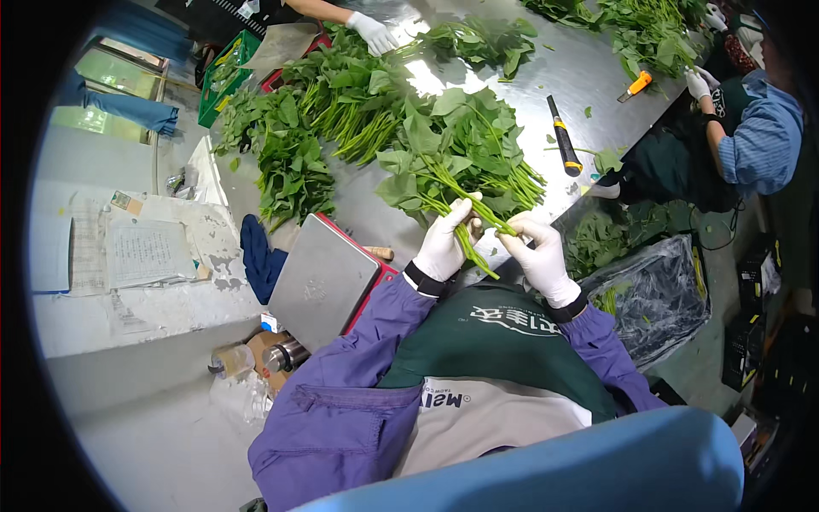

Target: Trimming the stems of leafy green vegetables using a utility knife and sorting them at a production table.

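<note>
My left hand point(446, 242), in a white glove, is closed around a few long green stems of a leafy vegetable point(425, 168). Their leaves point away from me over the table, and some stem ends hang below my palm. With thumb and fingers, my right hand point(539, 253), also gloved, pinches the end of one or more of these stems. Just beyond both hands a thick heap of leafy greens point(477, 137) lies on the metal table point(358, 185), stems towards the right. A black-and-yellow utility knife point(564, 144) rests right of this heap.
A scale with a metal plate point(326, 275) stands at left. More bunches point(294, 169) lie beyond it, near a green crate point(227, 80). A co-worker's gloved hand point(372, 33) touches greens at the back. Another co-worker point(761, 137) stands right, near an orange knife point(635, 86). A plastic-lined crate point(659, 294) sits below right.
</note>
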A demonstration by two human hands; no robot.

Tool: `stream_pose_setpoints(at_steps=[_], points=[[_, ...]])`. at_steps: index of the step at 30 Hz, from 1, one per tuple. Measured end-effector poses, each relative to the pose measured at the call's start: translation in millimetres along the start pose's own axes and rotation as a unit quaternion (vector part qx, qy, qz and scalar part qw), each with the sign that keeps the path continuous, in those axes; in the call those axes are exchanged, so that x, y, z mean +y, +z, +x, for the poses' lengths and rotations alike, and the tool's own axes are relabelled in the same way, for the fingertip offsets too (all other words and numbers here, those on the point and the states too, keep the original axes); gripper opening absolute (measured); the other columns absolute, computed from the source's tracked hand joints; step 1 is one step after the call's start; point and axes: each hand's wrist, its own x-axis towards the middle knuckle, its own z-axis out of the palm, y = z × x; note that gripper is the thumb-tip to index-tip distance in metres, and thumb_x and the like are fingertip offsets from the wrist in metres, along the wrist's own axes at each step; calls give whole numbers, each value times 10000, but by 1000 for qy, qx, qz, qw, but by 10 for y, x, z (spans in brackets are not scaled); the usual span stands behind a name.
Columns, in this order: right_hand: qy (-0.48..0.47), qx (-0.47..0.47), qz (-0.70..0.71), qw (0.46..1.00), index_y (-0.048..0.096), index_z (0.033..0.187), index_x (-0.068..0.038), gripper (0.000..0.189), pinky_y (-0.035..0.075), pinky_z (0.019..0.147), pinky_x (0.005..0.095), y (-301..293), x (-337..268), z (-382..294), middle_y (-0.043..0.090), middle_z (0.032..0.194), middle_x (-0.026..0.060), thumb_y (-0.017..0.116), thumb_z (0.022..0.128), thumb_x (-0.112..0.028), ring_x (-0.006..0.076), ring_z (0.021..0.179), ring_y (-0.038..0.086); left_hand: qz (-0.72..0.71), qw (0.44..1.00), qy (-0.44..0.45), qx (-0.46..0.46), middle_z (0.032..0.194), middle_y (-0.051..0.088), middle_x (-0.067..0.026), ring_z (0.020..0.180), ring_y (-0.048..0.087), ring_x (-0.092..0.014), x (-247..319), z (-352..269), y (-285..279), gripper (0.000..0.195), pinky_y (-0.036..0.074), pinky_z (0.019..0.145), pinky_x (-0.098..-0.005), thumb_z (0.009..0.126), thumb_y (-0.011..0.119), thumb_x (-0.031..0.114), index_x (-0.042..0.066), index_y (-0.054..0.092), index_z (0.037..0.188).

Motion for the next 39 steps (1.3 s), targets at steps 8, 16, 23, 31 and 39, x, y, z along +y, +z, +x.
stream_pose_setpoints(at_steps=[8, 16, 23, 31, 39], points=[[7, -79, 49, 996, 644, 783, 8, 94, 420, 670, 262, -4, -27, -48, 601, 765, 56, 599, 806, -72, 140, 717, 547, 232, 967, 97, 36, 981, 615, -67, 865, 568, -150, 68, 55, -149, 220, 451, 802, -298, 916, 537, 214, 37, 564, 1044], [164, 126, -134, 969, 655, 828, -30, 160, 457, 690, 303, -180, 765, 66, 635, 783, 115, 610, 798, -180, 215, 745, 605, 31, 975, 166, 148, 1085, 589, -94, 982, 567, -213, 551, -16, -630, 215, 459, 868, -352, 913, 532, 179, 75, 504, 1100], [220, 109, -271, 931, 654, 857, -18, 201, 453, 533, 306, -332, 1583, 312, 601, 602, 77, 617, 807, -209, 173, 506, 573, 37, 985, 133, 100, 885, 566, -18, 797, 537, -163, 385, 48, -577, 240, 446, 741, -299, 917, 526, 203, 110, 523, 1138], [205, 132, 214, 946, 661, 953, 2, 244, 445, 672, 214, -663, 942, 481, 641, 832, 25, 574, 899, -219, 69, 696, 536, 16, 990, 125, 67, 754, 533, 28, 712, 510, -116, 412, 48, -511, 177, 411, 681, -265, 918, 546, 264, 136, 537, 1039], [104, 332, 282, 894, 634, 969, -12, 217, 423, 667, 222, -758, 828, 278, 605, 821, 12, 564, 905, -207, 74, 694, 499, -37, 989, 118, 82, 834, 589, 3, 749, 547, -129, 424, 47, -530, 155, 449, 730, -278, 912, 556, 187, 111, 556, 1047]])
